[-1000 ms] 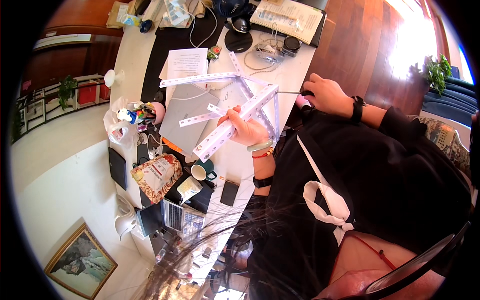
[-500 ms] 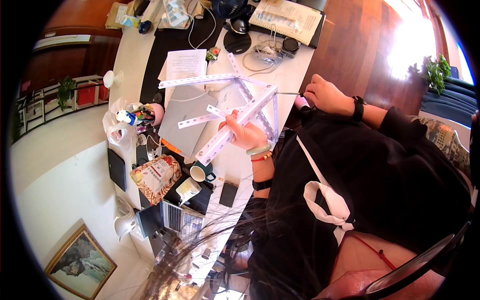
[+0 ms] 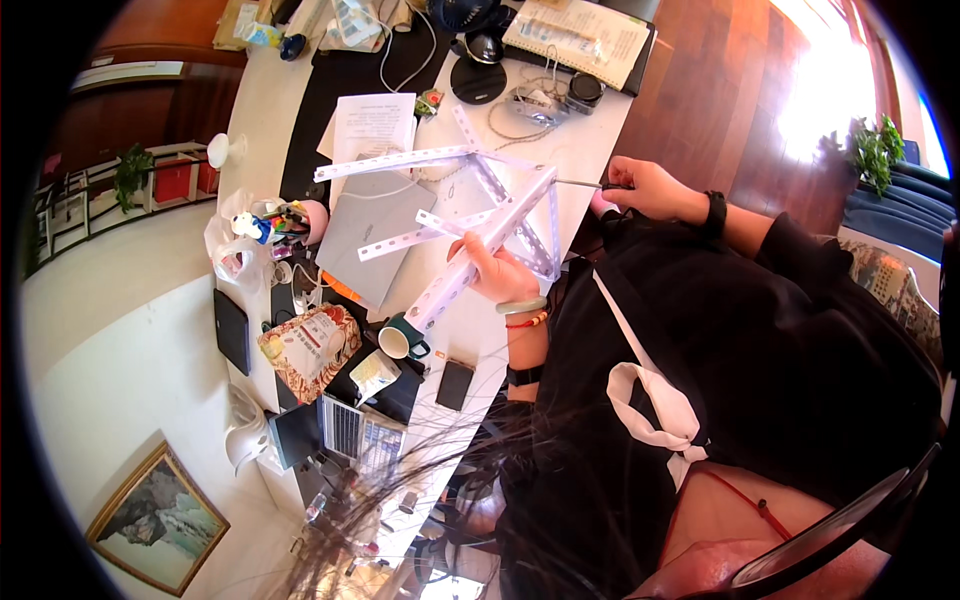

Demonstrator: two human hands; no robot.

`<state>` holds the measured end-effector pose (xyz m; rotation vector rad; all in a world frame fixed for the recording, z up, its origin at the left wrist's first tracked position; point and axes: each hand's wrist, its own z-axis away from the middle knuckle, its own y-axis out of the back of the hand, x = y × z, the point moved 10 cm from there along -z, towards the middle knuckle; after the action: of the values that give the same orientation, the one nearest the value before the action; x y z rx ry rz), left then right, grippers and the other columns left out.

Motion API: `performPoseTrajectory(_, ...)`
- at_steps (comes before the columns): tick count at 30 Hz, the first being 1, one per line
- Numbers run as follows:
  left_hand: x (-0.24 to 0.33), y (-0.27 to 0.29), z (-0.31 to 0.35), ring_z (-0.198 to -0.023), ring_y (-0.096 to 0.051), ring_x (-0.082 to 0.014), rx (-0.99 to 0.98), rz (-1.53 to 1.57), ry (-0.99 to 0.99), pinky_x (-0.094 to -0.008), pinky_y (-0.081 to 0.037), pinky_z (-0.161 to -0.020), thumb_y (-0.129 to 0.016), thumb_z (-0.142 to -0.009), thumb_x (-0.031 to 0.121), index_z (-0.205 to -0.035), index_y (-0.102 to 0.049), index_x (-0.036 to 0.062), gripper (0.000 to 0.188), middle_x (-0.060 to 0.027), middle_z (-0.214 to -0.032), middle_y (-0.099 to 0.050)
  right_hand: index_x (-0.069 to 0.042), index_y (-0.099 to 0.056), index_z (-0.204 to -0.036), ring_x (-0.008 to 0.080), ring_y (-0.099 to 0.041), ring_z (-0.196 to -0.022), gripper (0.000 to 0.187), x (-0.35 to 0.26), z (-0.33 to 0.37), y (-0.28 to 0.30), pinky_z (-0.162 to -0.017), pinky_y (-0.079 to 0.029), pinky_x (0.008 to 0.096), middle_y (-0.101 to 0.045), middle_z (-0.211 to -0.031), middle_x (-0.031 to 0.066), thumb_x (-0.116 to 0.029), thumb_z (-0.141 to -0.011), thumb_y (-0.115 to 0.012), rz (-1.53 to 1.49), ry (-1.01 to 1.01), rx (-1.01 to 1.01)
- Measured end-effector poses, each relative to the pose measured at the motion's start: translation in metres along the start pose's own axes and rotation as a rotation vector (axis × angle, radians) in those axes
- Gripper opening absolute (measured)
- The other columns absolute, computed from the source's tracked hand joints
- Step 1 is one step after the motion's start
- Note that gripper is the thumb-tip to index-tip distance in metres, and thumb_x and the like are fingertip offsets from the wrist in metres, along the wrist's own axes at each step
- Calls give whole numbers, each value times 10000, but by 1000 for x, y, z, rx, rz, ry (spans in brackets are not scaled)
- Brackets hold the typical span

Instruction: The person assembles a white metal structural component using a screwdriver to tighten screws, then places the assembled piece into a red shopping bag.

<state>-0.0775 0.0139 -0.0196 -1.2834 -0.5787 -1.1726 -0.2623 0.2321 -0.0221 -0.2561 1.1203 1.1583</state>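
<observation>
My left hand (image 3: 495, 270), closed, grips a long white perforated angle bar (image 3: 510, 220). It belongs to a frame of several white perforated bars (image 3: 400, 160) joined at angles, held up over the desk. On the right, my right hand (image 3: 648, 188) is closed around the dark handle of what looks like a screwdriver (image 3: 580, 184). Its thin shaft points left and meets the far end of the angle bar. The fingers hide most of the handle, and the fastener at the tip is too small to make out.
Under the frame lie a grey laptop (image 3: 350, 240) and printed sheets (image 3: 372, 125) on the white desk (image 3: 470, 340). A dark green mug (image 3: 397, 340), a phone (image 3: 455, 385) and a patterned bag (image 3: 310, 350) are close by. Farther off are a notebook (image 3: 575, 40) and a round black stand (image 3: 478, 82).
The near end of the angle bar has shifted slightly right and down, now overlapping the mug. My right hand has turned a little on the handle, with the tip staying at the bar's end.
</observation>
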Motion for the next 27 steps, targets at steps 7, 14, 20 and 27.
performPoseTrajectory(7,-1,-7,0,-940,-505,-202,-18,21,-25,-358,-464,-841,-626,-887,196,-1039,-459,30,281,-103,-1016,-473,-27,-640,-892,200,-527,-542,303,49,-13,-23,-519,-441,315,-598,-796,111,-299,-929,-511,-254,-146,-279)
performPoseTrajectory(14,-6,5,-7,-977,-528,-212,-28,21,-10,-363,-485,-863,-632,-885,208,-1067,-468,58,287,-91,-1040,-494,-7,-573,-777,332,-585,-720,247,-25,9,10,-656,-484,393,-577,-867,166,-238,-818,-650,413,326,232)
performPoseTrajectory(20,-5,8,-10,-984,-527,-214,-29,47,20,-364,-484,-863,-634,-883,213,-1081,-460,61,304,-93,-1046,-494,-1,-649,-721,199,-525,-527,498,42,-8,-11,-548,-450,367,-462,-507,109,-432,-917,-495,-193,-397,-142)
performPoseTrajectory(27,-2,2,-6,-984,-517,-212,-22,37,-6,-367,-478,-869,-626,-892,203,-1068,-456,54,288,-93,-1052,-483,-30,-547,-882,354,-596,-640,299,-13,-4,6,-603,-467,436,-593,-659,156,-322,-861,-608,382,357,232)
